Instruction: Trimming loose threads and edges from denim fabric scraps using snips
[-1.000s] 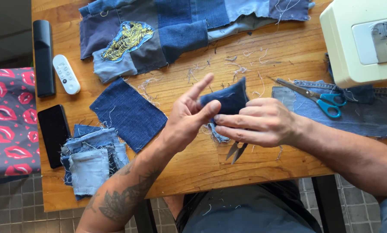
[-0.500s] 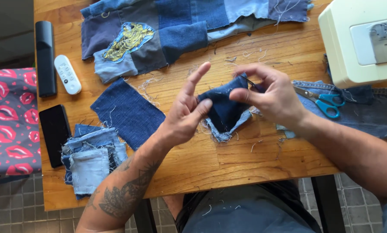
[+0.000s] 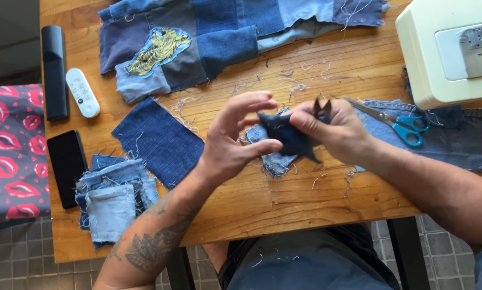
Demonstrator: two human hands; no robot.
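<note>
Showing the person's lap at the lower edge, the head view looks down on a wooden table [image 3: 305, 198] over which both hands meet. Left hand [image 3: 233, 142], on a tattooed forearm, has its thumb pressed against the near-left edge of a dark denim piece [image 3: 289, 140] while its fingers arch above it, loosely curled and apart. Right hand [image 3: 335, 131] pinches the same piece along its upper right side, thumb and fingers closed on the cloth; small dark thread snips [image 3: 321, 107] stick up from this fist, tips pointing away from the person. The denim piece is held just above the tabletop, its long axis running from upper left to lower right, a pointed corner directed down toward the near table edge; it lies between the two grips, the bulk of it hanging below the right-hand fingers. A paler frayed scrap [image 3: 273, 161] lies under it on the wood. Left of the hands rest a flat denim rectangle [image 3: 158, 142] and a stack of folded denim patches [image 3: 115, 198], with a black phone [image 3: 66, 166] beyond them. Blue-handled scissors [image 3: 399, 126] lie to the right. Farther off are a white remote [image 3: 82, 92], a patchwork denim panel [image 3: 225, 32], and a cream sewing machine [image 3: 439, 48].
</note>
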